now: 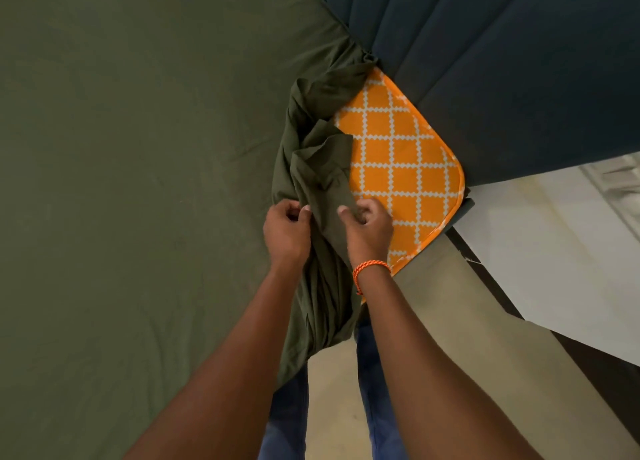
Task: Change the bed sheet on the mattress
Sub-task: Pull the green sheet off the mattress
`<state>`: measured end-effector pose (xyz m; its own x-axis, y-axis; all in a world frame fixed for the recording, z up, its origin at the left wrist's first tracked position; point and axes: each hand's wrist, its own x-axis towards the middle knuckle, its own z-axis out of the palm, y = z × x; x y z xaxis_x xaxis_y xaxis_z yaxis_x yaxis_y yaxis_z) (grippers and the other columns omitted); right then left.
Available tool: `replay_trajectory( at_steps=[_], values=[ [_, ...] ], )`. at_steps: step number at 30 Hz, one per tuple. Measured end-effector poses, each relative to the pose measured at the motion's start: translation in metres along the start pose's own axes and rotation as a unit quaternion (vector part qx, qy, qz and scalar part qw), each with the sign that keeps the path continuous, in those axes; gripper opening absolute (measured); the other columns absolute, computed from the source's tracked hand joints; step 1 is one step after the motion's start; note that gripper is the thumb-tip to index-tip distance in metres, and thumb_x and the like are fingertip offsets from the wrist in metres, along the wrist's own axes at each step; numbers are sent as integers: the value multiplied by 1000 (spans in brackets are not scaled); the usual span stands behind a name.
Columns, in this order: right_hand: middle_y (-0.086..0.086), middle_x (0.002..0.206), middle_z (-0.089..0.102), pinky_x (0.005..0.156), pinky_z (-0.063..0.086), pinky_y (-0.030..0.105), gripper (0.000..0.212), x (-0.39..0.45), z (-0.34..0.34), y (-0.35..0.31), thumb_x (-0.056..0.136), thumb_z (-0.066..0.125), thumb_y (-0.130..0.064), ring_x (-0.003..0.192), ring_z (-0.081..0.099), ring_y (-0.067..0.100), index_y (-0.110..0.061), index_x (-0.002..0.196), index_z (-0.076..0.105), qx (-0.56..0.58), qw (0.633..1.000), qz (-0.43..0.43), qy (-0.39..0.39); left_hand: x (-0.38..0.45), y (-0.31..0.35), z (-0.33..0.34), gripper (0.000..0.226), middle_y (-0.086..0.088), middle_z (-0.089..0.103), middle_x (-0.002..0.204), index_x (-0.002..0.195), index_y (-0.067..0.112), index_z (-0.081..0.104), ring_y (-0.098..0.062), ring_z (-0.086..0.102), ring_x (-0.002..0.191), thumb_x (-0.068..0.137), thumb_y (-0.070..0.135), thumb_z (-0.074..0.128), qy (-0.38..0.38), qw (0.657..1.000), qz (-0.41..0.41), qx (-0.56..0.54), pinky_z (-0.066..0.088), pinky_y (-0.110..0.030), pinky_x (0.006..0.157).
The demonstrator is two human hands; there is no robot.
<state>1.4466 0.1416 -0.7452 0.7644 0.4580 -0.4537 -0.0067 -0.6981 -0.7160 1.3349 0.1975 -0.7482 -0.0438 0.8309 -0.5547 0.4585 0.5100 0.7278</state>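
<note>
While both hands (325, 224) pinch the olive sheet (322, 169) (bunched), orange mattress (405, 169) shows

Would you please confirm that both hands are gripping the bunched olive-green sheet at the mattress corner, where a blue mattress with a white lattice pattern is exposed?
Not quite: the exposed mattress is orange with a white lattice pattern, not blue, as the head view shows. The rest holds: the left hand and right hand both grip the bunched olive-green sheet at that corner.

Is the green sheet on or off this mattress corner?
Off. The green sheet is bunched up, gripped by left hand and right hand, leaving the orange patterned mattress corner bare.
</note>
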Motion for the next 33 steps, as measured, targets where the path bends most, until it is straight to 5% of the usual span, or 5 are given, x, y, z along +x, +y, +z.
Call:
replay_trajectory(
  at_steps=[6,13,24,29,33],
  values=[
    [3,91,73,63,42,7,7,-29,-27,-38,102,52,-1,82,69,4,-8,104,54,112,954,-98,262,1,12,7,28,2,61,64,74,27,57,-17,56,57,80,20,84,-32,999,-3,-23,53,-35,61],
    [15,64,54,65,40,35,5,-54,11,-35,91,61,-4,63,47,22,-5,95,61,92,898,-77,-423,26,23,-66,83,-18,75,121,134,12,67,-36,74,109,101,77,27,-200,917,-195,-285,56,-52,99],
    [1,35,47,46,40,27,36,-64,26,-43,79,53,-7,35,46,14,-5,43,56,-69,900,-217,-370,25,17,-82,39,1,76,92,123,19,69,-12,72,77,87,6,80,-187,976,-59,-92,56,-25,63],
    [19,51,54,112,47,37,35,-77,51,-46,75,56,-8,78,19,8,-23,48,41,-114,845,-404,-331,35,7,-87,24,-3,69,73,94,7,73,-10,63,60,94,-8,55,-57,982,-105,-146,51,-21,53],
    [22,56,55,55,40,33,30,-87,67,-43,74,54,-18,63,62,27,-6,47,48,-169,816,-362,-417,50,-14,-99,23,-4,70,83,96,16,72,-25,66,77,103,23,51,78,981,-140,-114,50,-23,53]
  ],
)
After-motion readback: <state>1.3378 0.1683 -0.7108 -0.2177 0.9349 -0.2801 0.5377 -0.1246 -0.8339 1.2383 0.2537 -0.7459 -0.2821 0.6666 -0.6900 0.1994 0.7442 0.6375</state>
